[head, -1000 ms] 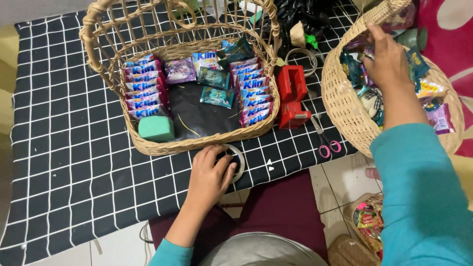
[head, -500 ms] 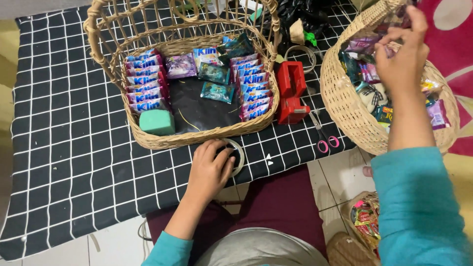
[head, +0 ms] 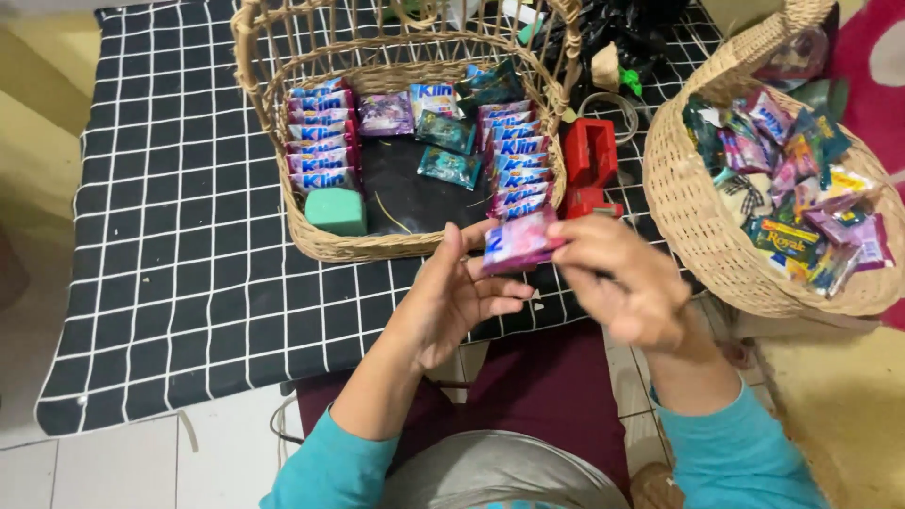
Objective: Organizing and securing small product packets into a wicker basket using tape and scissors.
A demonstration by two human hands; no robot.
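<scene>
My right hand (head: 627, 283) pinches a small pink and purple sachet (head: 521, 240) in front of me, just below the front rim of the wicker basket (head: 377, 247). My left hand (head: 452, 297) is raised beside it, palm up, with its fingertips touching the sachet's left edge. Inside the basket stand two rows of pink and blue sachets (head: 320, 141), several loose sachets (head: 443, 132) and a green foam block (head: 337, 211). A round wicker basket (head: 698, 221) on the right is heaped with mixed sachets (head: 801, 188).
A black cloth with a white grid (head: 160, 264) covers the low table. A red tape dispenser (head: 588, 165) stands between the two baskets. A black bag (head: 613, 28) lies at the back. Maroon fabric (head: 537, 377) covers my lap.
My right hand left the round basket and came to the centre carrying a pink sachet. My left hand lifted off the table edge and met it.
</scene>
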